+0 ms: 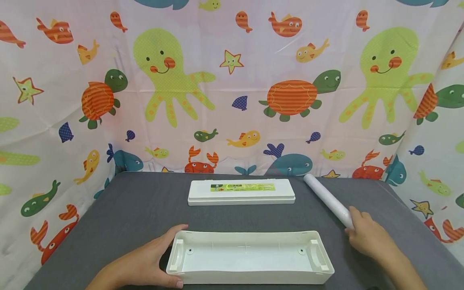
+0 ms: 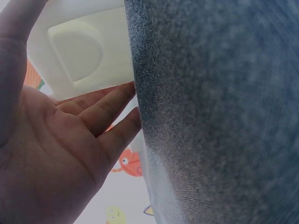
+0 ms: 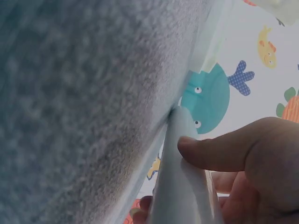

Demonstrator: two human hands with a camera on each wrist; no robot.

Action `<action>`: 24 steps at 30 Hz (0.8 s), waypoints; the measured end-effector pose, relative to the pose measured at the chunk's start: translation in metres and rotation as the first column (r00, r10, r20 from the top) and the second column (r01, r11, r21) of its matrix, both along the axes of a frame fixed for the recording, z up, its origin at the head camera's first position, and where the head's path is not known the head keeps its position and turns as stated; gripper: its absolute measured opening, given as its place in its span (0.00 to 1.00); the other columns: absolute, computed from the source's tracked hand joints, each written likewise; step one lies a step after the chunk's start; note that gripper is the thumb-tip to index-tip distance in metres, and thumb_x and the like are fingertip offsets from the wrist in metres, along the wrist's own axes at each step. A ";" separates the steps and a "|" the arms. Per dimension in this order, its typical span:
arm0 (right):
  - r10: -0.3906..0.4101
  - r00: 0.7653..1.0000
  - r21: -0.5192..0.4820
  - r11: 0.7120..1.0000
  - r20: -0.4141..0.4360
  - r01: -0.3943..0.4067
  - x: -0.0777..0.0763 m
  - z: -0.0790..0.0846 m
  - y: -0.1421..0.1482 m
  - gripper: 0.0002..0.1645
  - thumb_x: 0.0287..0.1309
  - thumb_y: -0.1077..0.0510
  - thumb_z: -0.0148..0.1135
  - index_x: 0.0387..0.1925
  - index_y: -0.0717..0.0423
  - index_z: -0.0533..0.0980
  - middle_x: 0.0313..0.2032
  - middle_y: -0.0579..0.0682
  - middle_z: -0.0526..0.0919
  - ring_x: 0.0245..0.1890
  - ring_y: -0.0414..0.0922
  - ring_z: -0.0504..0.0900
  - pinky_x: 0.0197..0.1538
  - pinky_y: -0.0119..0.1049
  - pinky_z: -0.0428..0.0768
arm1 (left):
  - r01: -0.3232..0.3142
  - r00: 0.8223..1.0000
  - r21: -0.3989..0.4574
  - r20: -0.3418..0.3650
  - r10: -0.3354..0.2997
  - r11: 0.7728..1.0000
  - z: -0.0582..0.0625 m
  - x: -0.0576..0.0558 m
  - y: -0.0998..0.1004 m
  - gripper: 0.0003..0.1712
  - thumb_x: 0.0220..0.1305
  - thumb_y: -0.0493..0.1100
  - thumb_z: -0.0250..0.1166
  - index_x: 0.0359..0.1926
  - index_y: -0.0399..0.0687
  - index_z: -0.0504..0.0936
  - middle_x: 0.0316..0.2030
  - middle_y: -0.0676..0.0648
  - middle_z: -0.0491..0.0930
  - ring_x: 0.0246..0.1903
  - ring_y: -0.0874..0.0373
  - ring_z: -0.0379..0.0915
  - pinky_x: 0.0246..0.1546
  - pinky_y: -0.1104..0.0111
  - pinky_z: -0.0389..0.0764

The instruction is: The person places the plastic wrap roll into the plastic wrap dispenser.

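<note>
A long white plastic box, without a cover, stands at the front of the table with its hollow inside facing up. My left hand holds its left end, thumb at the front corner and fingers along the end toward the back. In the left wrist view, the fingers reach below the box's end wall. Right of the box, my right hand grips the near end of a white cling film roll. The right wrist view shows the thumb lying across the roll.
Behind the box lies a white lid with a yellow-green label. The grey cloth-covered table ends at a curtain printed with sea animals, which also hangs along both sides.
</note>
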State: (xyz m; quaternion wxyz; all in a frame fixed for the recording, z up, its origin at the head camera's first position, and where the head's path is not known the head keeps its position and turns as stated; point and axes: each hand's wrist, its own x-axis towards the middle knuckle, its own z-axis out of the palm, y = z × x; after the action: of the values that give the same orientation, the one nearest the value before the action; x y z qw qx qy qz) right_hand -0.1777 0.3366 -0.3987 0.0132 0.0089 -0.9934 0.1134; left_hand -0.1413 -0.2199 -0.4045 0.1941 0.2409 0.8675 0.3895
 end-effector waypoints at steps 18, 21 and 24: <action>0.011 0.998 -0.009 1.000 -0.059 -0.012 -0.001 -0.001 0.006 0.26 0.55 0.66 0.66 0.49 0.80 0.66 0.35 0.69 0.73 0.34 0.62 0.75 0.38 0.62 0.73 | -0.014 1.000 -0.005 0.006 0.014 1.000 0.001 0.001 0.001 0.65 0.50 0.59 0.78 0.77 0.51 0.46 0.64 0.48 0.65 0.54 0.49 0.68 0.53 0.37 0.71; 0.009 0.998 -0.017 1.000 -0.059 -0.010 -0.001 0.000 0.006 0.26 0.55 0.66 0.66 0.49 0.80 0.66 0.35 0.69 0.73 0.34 0.63 0.75 0.38 0.62 0.73 | -0.012 1.000 -0.005 0.005 0.012 1.000 0.001 0.001 0.001 0.65 0.50 0.59 0.78 0.78 0.51 0.45 0.64 0.49 0.65 0.55 0.49 0.68 0.54 0.38 0.70; 0.002 0.998 -0.023 1.000 -0.063 -0.004 -0.002 0.002 0.006 0.26 0.55 0.66 0.66 0.49 0.79 0.66 0.35 0.68 0.73 0.34 0.62 0.74 0.37 0.62 0.73 | -0.013 1.000 -0.005 0.005 0.013 1.000 0.001 0.001 0.001 0.65 0.50 0.59 0.78 0.78 0.51 0.45 0.64 0.49 0.65 0.55 0.49 0.67 0.54 0.38 0.70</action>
State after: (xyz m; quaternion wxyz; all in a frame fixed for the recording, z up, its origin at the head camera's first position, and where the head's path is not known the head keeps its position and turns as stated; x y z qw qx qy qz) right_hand -0.1794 0.3427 -0.3971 0.0443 0.0138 -0.9912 0.1244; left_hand -0.1405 -0.2192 -0.4037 0.1947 0.2339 0.8695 0.3891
